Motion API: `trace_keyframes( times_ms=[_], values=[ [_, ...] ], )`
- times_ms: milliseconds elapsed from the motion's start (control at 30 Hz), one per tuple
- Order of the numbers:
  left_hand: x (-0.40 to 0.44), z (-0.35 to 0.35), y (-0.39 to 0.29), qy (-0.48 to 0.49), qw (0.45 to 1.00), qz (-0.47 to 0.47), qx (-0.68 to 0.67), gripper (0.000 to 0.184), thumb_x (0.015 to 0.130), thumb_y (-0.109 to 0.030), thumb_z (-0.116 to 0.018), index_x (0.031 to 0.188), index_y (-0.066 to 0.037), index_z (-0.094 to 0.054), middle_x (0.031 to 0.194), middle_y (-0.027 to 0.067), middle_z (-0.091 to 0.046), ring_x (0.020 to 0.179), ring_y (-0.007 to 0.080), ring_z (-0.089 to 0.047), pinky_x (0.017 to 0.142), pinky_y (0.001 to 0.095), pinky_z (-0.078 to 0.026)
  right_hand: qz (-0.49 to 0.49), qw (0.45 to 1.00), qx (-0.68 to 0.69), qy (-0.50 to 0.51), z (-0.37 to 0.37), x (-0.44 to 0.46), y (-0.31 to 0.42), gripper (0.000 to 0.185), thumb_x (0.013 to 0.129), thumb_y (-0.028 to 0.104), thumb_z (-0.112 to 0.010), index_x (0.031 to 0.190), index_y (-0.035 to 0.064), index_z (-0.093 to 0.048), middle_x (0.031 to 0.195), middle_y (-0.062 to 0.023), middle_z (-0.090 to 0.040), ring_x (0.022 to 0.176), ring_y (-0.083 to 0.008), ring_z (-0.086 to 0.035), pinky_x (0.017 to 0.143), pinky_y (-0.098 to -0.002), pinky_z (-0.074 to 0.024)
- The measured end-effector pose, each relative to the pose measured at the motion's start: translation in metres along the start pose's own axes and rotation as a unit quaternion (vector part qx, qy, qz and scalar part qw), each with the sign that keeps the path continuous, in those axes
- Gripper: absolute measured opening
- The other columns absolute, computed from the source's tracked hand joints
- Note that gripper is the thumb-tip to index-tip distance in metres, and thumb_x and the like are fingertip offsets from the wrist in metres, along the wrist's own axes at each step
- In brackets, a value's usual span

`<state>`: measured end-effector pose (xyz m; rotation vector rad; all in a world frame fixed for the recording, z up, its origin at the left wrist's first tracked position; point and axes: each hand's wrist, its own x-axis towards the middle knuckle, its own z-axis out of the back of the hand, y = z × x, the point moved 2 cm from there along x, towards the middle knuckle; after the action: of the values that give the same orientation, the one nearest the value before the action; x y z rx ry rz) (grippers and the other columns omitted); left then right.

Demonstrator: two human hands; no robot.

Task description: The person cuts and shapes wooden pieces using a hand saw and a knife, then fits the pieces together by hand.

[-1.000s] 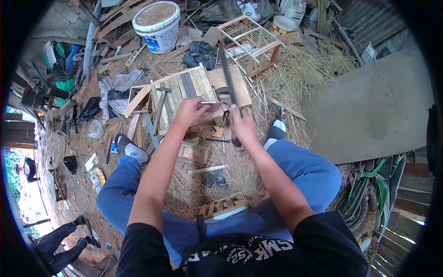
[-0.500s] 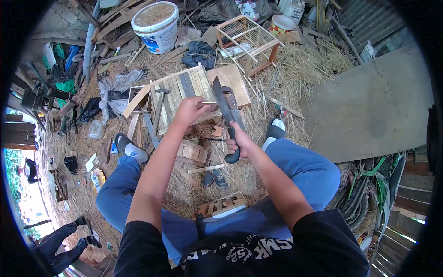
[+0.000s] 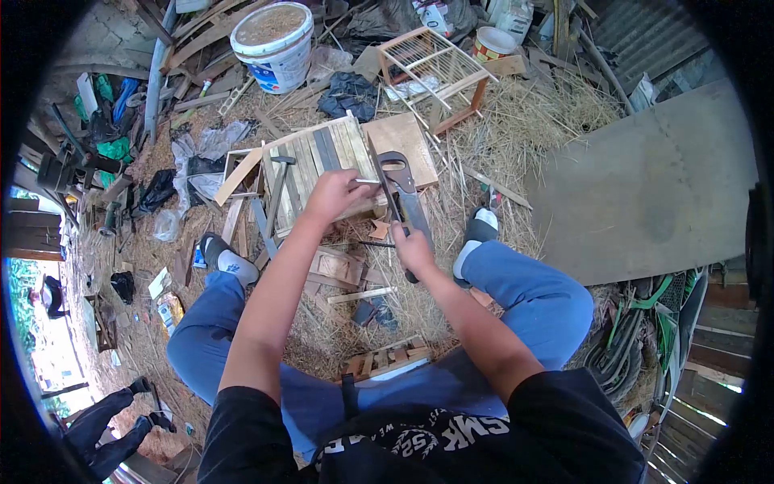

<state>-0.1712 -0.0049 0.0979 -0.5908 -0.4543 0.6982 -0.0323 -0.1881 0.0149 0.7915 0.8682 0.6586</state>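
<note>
My left hand point(image 3: 332, 195) is closed in a pinch on a thin pale wooden stick point(image 3: 366, 181) above the right side of a slatted wooden box point(image 3: 302, 151). My right hand point(image 3: 414, 252) grips the dark handle of a machete point(image 3: 382, 177). Its blade points away from me and is seen nearly edge-on, close to the stick's end; whether they touch I cannot tell. Just right of the blade lies a handsaw point(image 3: 414, 211) with a brown handle. A hammer point(image 3: 279, 185) rests on the left part of the slatted box.
A slatted wooden frame point(image 3: 439, 68) stands on straw farther off, near a white bucket point(image 3: 274, 60). At right lies a large flat board point(image 3: 645, 185). Wood scraps point(image 3: 334, 266) lie between my legs. Another person's legs point(image 3: 105, 427) show at lower left.
The machete has turned from showing its flat side to nearly edge-on, and its blade has shifted slightly left. My right hand has rolled over with it. My left hand stays nearly still.
</note>
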Motion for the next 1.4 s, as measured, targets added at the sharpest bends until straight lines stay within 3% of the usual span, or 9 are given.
trace_keyframes(
  times_ms=[200, 267, 533, 667, 867, 967, 1233, 1333, 1400],
  values=[
    [-0.004, -0.001, 0.008, 0.004, 1.000, 0.017, 0.003, 0.026, 0.088, -0.024, -0.083, 0.094, 0.000, -0.075, 0.082, 0.0209, -0.072, 0.078, 0.0402, -0.072, 0.072, 0.0460, -0.057, -0.285, 0.806, 0.427, 0.294, 0.027, -0.004, 0.018, 0.053, 0.104, 0.058, -0.057, 0.079, 0.0123, -0.049, 0.055, 0.0002, -0.044, 0.039, -0.0152, -0.044, 0.041, -0.0370, -0.0390],
    [-0.005, 0.000, 0.008, 0.000, 1.000, 0.016, -0.001, 0.026, 0.088, -0.024, -0.083, 0.095, -0.001, -0.076, 0.082, 0.0209, -0.073, 0.078, 0.0400, -0.072, 0.072, 0.0454, -0.058, -0.134, 0.944, 0.275, 0.125, 0.030, -0.003, 0.037, 0.048, 0.108, 0.053, -0.054, 0.091, 0.0082, -0.060, 0.056, 0.0000, -0.048, 0.040, -0.0155, -0.046, 0.041, -0.0334, -0.0383],
    [-0.004, 0.000, 0.005, 0.004, 0.999, 0.036, -0.016, 0.022, 0.087, -0.021, -0.084, 0.094, -0.001, -0.076, 0.085, 0.0208, -0.074, 0.079, 0.0382, -0.074, 0.073, 0.0445, -0.058, 0.263, 0.931, 0.127, -0.220, 0.030, -0.008, 0.051, 0.045, 0.109, 0.039, -0.058, 0.094, -0.0018, -0.067, 0.060, -0.0084, -0.056, 0.052, -0.0202, -0.056, 0.052, -0.0407, -0.0468],
    [0.004, -0.003, 0.007, 0.023, 0.999, 0.009, -0.028, 0.022, 0.087, -0.020, -0.083, 0.094, -0.001, -0.076, 0.085, 0.0202, -0.074, 0.079, 0.0382, -0.074, 0.073, 0.0444, -0.058, 0.046, 0.997, -0.056, -0.024, -0.016, 0.014, -0.053, 0.053, 0.106, 0.049, -0.057, 0.098, -0.0018, -0.068, 0.062, -0.0099, -0.059, 0.055, -0.0259, -0.061, 0.056, -0.0448, -0.0496],
    [-0.008, 0.001, 0.002, -0.020, 0.999, 0.024, -0.020, 0.022, 0.087, -0.020, -0.084, 0.096, -0.002, -0.077, 0.087, 0.0196, -0.075, 0.080, 0.0375, -0.075, 0.075, 0.0433, -0.059, -0.274, 0.837, 0.397, 0.257, 0.025, -0.005, 0.008, 0.051, 0.105, 0.056, -0.055, 0.084, 0.0100, -0.050, 0.055, -0.0019, -0.045, 0.040, -0.0173, -0.045, 0.042, -0.0370, -0.0403],
    [-0.010, 0.000, 0.006, -0.005, 0.997, 0.067, -0.023, 0.022, 0.087, -0.020, -0.085, 0.098, -0.002, -0.077, 0.088, 0.0200, -0.076, 0.080, 0.0372, -0.075, 0.076, 0.0427, -0.060, -0.005, 0.953, 0.300, 0.034, 0.035, -0.003, 0.055, 0.046, 0.109, 0.048, -0.053, 0.083, 0.0104, -0.052, 0.056, -0.0002, -0.045, 0.042, -0.0130, -0.042, 0.041, -0.0310, -0.0364],
    [-0.005, -0.001, 0.002, -0.003, 0.999, 0.041, -0.006, 0.024, 0.086, -0.021, -0.086, 0.095, -0.001, -0.077, 0.083, 0.0204, -0.075, 0.078, 0.0383, -0.075, 0.072, 0.0433, -0.059, 0.238, 0.949, 0.109, -0.175, 0.001, 0.004, -0.013, 0.046, 0.109, 0.046, -0.053, 0.083, 0.0094, -0.055, 0.058, 0.0004, -0.045, 0.044, -0.0134, -0.045, 0.045, -0.0334, -0.0395],
    [0.006, 0.000, 0.007, 0.004, 0.999, 0.033, 0.012, 0.024, 0.086, -0.022, -0.086, 0.094, -0.001, -0.077, 0.082, 0.0198, -0.075, 0.076, 0.0384, -0.074, 0.071, 0.0427, -0.059, 0.099, 0.991, -0.061, -0.059, -0.009, 0.013, -0.042, 0.058, 0.105, 0.051, -0.055, 0.076, 0.0008, -0.058, 0.059, -0.0089, -0.057, 0.049, -0.0237, -0.060, 0.056, -0.0427, -0.0517],
    [-0.005, -0.007, 0.011, 0.008, 0.999, 0.039, 0.005, 0.025, 0.086, -0.022, -0.085, 0.095, -0.001, -0.077, 0.082, 0.0194, -0.075, 0.076, 0.0383, -0.074, 0.071, 0.0422, -0.059, -0.142, 0.960, 0.183, 0.156, 0.015, -0.002, -0.011, 0.058, 0.105, 0.054, -0.052, 0.075, 0.0041, -0.057, 0.059, -0.0079, -0.056, 0.045, -0.0233, -0.056, 0.050, -0.0435, -0.0486]
  ],
)
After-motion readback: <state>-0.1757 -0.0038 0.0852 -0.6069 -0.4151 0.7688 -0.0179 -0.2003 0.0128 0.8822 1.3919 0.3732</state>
